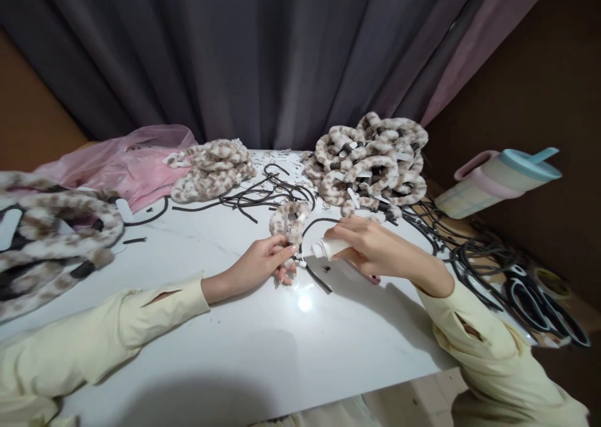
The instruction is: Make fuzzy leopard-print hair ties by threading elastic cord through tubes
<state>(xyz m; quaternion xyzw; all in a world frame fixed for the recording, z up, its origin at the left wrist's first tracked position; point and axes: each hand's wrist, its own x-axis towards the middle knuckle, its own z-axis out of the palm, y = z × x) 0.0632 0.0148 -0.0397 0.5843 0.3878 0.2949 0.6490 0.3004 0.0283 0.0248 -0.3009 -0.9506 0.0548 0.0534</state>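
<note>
My left hand (265, 261) pinches the lower end of a small spotted plush ring (290, 219) near the middle of the white table. A dark cord (318, 278) trails from that spot across the tabletop. In my right hand (369, 245) is a white glue bottle (331, 248), lying nearly level with its thin nozzle pointing left. The nozzle tip meets the plush ring's end beside my left fingertips; whether it touches is too small to tell. My right fingers are wrapped round the bottle.
Piles of spotted plush rings (375, 164) stand at the back right, with a braided-looking heap (216, 170) and larger loops (61, 239) to the left. Dark cords (267, 192) lie behind my hands. A tumbler (502, 183), scissors (530, 298) and a pink plastic bag (136, 158) sit at the sides.
</note>
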